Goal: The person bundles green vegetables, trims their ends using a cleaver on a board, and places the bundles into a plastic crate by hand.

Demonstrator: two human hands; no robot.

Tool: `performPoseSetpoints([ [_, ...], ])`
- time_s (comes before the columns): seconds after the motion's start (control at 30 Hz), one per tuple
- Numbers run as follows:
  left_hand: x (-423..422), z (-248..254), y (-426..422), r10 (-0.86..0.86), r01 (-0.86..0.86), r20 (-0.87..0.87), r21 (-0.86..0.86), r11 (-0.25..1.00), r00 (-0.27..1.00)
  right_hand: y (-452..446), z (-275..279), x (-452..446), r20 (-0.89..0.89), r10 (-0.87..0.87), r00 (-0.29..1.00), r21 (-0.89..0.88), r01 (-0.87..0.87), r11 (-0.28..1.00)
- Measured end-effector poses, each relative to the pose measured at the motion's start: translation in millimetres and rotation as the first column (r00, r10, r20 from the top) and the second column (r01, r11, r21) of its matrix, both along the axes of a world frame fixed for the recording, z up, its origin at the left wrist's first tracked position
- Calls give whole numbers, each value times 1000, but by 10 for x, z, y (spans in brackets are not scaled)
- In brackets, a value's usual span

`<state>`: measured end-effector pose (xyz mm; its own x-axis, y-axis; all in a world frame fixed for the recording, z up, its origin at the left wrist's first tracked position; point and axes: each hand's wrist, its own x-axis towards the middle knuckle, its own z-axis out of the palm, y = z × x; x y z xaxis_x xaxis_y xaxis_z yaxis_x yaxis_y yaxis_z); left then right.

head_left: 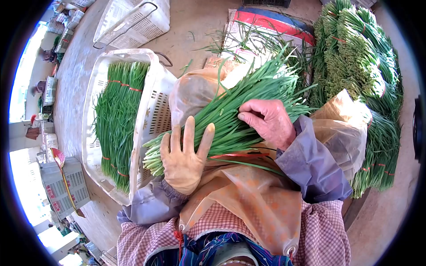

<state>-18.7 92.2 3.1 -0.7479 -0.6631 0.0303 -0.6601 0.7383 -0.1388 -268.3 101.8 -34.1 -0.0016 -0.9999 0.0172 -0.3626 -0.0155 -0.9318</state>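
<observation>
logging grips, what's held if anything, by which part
No firm grip shows: left hand spread on the green bunch near its stem ends; right hand at its middle, pinch unclear.

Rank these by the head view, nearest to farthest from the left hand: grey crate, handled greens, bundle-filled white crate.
1. Handled greens: beneath the left hand, touching it.
2. Bundle-filled white crate: just left of it.
3. Grey crate: far left, background.

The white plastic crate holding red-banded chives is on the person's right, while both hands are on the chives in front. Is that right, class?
No, the side is wrong. The head view shows the white plastic crate holding red-banded chives on the person's left. The left hand and right hand are indeed both on the chives in front.
</observation>
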Motion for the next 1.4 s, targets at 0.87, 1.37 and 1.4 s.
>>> performPoseSetpoints([
  [0.87,191,-99,60,-34,30,-179,-26,999,983,486,-223,85,-596,-19,803,-235,-152,960],
  [1.37,-455,289,-645,-195,340,-437,285,896,878,367,-231,213,-550,-45,834,-304,-150,941],
  [1.4,-492,186,-685,-194,354,-469,281,892,861,366,-228,201,-550,-49,834,-305,-146,941],
])
